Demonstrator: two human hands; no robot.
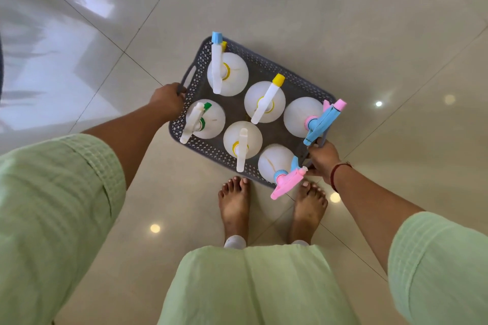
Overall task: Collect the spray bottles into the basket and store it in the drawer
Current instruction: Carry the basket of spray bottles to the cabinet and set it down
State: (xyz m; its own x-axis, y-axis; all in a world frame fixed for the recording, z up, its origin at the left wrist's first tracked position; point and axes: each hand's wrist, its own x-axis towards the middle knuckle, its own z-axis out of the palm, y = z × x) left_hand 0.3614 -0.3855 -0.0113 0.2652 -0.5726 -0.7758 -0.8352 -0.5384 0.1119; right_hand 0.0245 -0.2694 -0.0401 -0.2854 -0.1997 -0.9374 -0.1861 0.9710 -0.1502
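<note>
- Gripping the grey basket [203, 146] at its left handle, the left hand [166, 100] has its fingers curled around the rim beside the cut-out.
- Standing upright inside the basket are six white spray bottles [264, 101], their heads pointing different ways; the basket appears held above the tiled floor [343, 21], over the bare feet [233, 206].
- Clamped on the right handle, the right hand [323, 159] hides its fingertips behind the pink and blue spray heads.
- Carrying well, I judge, means keeping both handles level so no bottle tips, walking slowly; no drawer is in view.
</note>
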